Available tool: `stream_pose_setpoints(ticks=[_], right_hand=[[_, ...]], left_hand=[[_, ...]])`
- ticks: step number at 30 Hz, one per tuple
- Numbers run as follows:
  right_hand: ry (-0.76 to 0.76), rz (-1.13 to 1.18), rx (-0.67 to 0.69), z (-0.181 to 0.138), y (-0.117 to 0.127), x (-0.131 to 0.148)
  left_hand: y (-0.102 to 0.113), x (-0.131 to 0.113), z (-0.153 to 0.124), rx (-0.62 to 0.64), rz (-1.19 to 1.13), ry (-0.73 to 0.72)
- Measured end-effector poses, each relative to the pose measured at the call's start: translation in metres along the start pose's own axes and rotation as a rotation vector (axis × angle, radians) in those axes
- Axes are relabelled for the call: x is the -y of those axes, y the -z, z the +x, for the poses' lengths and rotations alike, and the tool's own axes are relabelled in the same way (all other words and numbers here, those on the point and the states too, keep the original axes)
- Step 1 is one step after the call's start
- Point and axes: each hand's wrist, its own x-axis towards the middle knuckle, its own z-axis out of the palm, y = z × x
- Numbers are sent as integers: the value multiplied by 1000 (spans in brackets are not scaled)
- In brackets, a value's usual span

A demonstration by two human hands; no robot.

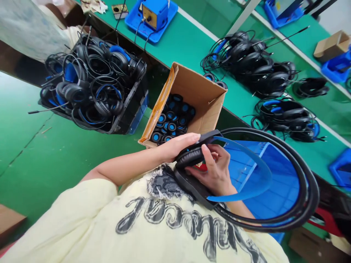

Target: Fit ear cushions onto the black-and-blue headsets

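Near, the left hand [182, 145] gripped a headset [264, 173] by its far ear cup — the right hand [216, 170] grasped the black ear cushion [189, 157] there. The headset hung before the yellow shirt [90, 223], just right of a cardboard box [201, 87]; far left — a crate [124, 113] heaped with more headsets [75, 91].

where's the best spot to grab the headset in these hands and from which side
Probably the outer black headband, at the top of its arc, from the picture's right. That curve stands clear of the left hand and right hand, both at the ear cushion; the blue strap curves inside it.
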Motion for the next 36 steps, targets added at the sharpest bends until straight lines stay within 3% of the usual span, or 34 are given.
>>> stream_pose_setpoints(ticks=[6,16,27,36], right_hand=[[-11,-72,3,5,6,5],[-146,127,-217,-12,-2,2],[-343,306,-318,-16,-12,-8],[-238,246,-308,-8,-9,-8]], left_hand=[[-7,-6,-7,-38,90,-22],[-4,-10,-6,38,204,-45],[-5,-9,-2,59,182,-23],[-8,-13,-4,39,240,-26]])
